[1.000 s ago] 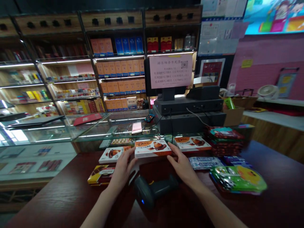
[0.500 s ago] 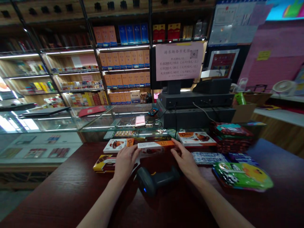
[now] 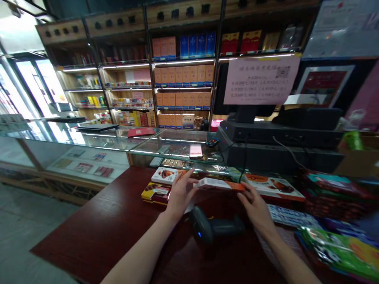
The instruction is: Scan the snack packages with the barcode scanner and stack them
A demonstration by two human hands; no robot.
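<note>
Dark red bench (image 3: 97,232), cut off below. A green packet (image 3: 343,250) runs out of view rightward. Beyond a scanner (image 3: 204,227), the right hand (image 3: 256,207) grasps a white-and-orange box (image 3: 219,184), print unreadable; whether the left hand (image 3: 179,196) grips too, I can't tell.

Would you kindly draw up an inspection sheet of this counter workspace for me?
Surface: dark reddish-brown tabletop, with soft reflections.
Job's things: slim white-and-orange carton, narrow side facing the camera; barcode scanner lying nearer, blue light lit.
Clutter: yellow-and-brown packets on the left; blue-and-white packs and green packet on the right.
Hands: right hand holds the slim carton's right end; left hand is at its left end, contact unclear.
Cables: black cable and pale cable hang before the dark terminal base.
Surroundings: glass display case, monitor bearing a pink notice, shelves of boxed goods.
</note>
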